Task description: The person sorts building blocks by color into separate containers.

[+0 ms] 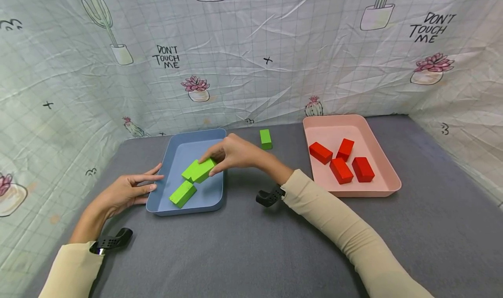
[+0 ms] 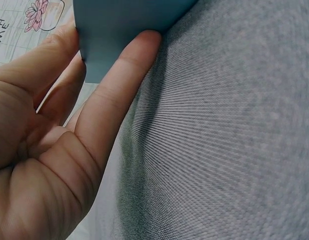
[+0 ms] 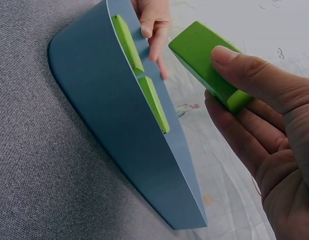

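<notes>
My right hand [image 1: 235,152] pinches a green block [image 3: 207,62] between thumb and fingers, above the blue tray [image 1: 214,197]. Two more green blocks lie in that tray: one nearer its front [image 1: 183,194], the other [image 1: 190,170] partly hidden behind the held block in the head view. At the tray's left side, my left hand [image 1: 127,189] touches the rim and outer wall with fairly straight fingers. In the left wrist view, one finger [image 2: 119,82] lies along the wall [image 2: 124,30], low by the grey cloth.
A single green block [image 1: 265,139] stands on the grey tabletop [image 1: 251,245] between the trays, near the back. To the right, a pink tray [image 1: 377,189] contains several red blocks [image 1: 363,169]. A printed curtain [image 1: 243,40] rises behind the table and along its sides.
</notes>
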A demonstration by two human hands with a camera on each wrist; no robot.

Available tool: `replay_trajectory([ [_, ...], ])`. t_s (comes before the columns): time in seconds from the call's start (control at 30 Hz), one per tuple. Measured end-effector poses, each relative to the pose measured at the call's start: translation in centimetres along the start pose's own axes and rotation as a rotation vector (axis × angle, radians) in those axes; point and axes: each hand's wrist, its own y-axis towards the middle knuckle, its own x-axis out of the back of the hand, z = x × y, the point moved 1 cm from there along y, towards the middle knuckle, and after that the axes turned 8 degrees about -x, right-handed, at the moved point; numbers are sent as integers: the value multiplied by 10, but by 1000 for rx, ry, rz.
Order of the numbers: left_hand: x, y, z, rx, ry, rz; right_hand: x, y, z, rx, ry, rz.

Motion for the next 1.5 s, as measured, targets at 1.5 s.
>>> replay_trajectory([
  [1.5, 1, 1, -3, 22, -9, -3, 9, 40, -22, 0, 122, 314],
])
